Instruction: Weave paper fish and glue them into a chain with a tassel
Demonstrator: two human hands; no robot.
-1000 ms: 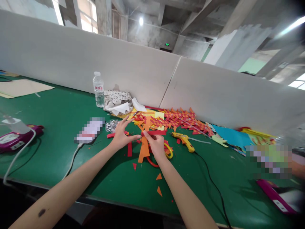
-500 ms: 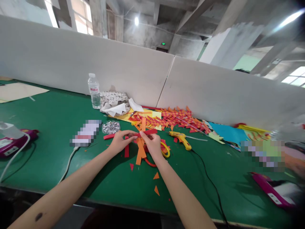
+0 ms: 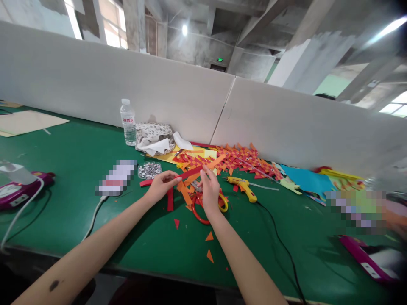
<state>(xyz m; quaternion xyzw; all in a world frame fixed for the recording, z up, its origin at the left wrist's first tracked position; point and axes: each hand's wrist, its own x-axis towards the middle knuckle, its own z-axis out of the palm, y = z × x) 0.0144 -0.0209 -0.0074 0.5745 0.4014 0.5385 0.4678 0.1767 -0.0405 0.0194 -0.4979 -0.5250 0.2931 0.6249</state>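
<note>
My left hand and my right hand meet over a small heap of red and orange paper strips on the green table. The left fingers pinch a red strip that slants up to the right. Fingers of the right hand hold the orange strips beside it, one orange strip pointing up and away. Red and yellow scissors lie under the right hand. A single red strip lies flat below the left hand.
A yellow glue gun with a black cord lies right of my hands. Woven red-orange paper pieces are piled by the white partition. A water bottle, a dish of shiny bits, coloured sheets and a purple device also stand about.
The left hand has closed its fingers on the red strip. Both hands have lifted and tilted the strips, so the orange ones now point up to the right.
</note>
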